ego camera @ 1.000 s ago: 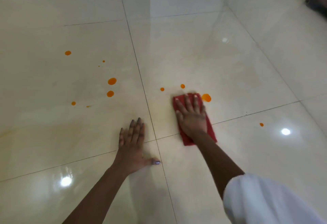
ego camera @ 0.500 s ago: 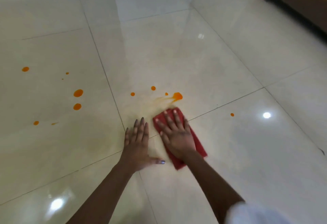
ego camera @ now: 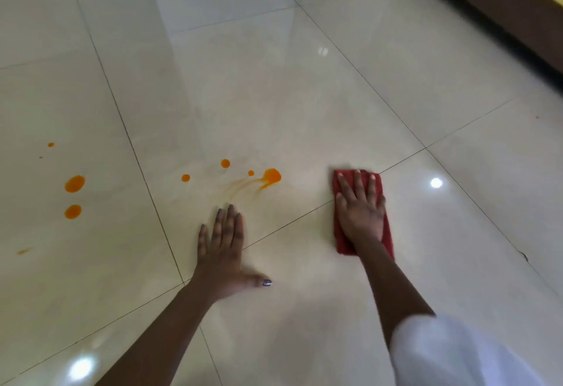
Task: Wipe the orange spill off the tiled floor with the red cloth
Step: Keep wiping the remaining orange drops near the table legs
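Observation:
The red cloth (ego camera: 342, 238) lies flat on the glossy cream tiled floor (ego camera: 274, 96), right of centre. My right hand (ego camera: 361, 212) presses on it with straight, spread fingers. My left hand (ego camera: 222, 251) rests flat on the floor, fingers straight, thumb out to the right. A smeared orange blob (ego camera: 269, 177) with a faint streak trailing down-left lies between the hands, beyond my left fingertips. Small orange drops (ego camera: 225, 163) sit near it. Two larger orange drops (ego camera: 74, 183) lie on the tile at far left.
A dark brown piece of furniture (ego camera: 499, 10) with yellow fabric on top runs along the upper right corner. My white sleeve (ego camera: 451, 355) fills the lower right. Ceiling lights reflect in the tiles.
My right hand slid the cloth to the right, away from the smeared blob; the small drop that lay at the right is no longer seen. The camera turned right. My left hand stayed planted.

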Demonstrator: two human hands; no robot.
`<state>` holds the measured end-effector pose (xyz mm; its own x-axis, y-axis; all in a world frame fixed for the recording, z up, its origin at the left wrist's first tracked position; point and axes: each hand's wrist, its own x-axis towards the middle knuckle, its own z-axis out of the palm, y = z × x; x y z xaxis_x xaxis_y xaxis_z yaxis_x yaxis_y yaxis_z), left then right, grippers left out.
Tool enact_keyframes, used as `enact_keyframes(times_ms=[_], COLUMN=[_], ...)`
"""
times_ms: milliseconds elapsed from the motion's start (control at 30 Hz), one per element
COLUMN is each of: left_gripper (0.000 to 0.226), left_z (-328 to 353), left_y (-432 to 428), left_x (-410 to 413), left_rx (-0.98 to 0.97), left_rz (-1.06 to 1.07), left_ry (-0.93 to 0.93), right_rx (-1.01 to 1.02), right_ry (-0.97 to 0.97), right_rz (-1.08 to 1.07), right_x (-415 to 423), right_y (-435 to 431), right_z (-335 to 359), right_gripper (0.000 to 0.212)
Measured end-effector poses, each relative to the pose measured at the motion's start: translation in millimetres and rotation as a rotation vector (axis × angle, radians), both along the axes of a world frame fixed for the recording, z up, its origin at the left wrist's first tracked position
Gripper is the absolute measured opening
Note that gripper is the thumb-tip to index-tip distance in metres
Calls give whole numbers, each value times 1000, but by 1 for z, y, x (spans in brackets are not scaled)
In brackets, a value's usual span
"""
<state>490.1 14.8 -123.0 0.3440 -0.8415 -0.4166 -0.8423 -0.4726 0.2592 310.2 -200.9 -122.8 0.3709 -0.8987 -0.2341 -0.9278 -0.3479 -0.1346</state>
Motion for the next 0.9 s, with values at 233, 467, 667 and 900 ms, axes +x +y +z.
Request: enact_keyframes(times_ms=[233, 467, 667, 900], left_gripper=[142, 138, 141, 139], left_z=[4, 1, 2, -3], left_y=[-1, -3, 0, 2], left_x=[0, 0, 0, -1], left_rx=[20, 11, -14, -43], left_rz=[0, -23, -16, -1], left_ry=[-7, -23, 2, 2], right_rx=[9, -24, 12, -25], right_ry=[-71, -9, -65, 8], right_rz=[425, 83, 514, 163], right_x=[-1, 13, 34, -19], right_y=[67, -32, 45, -27], right_z=[-5, -2, -8, -7], right_gripper=[51, 50, 50, 50])
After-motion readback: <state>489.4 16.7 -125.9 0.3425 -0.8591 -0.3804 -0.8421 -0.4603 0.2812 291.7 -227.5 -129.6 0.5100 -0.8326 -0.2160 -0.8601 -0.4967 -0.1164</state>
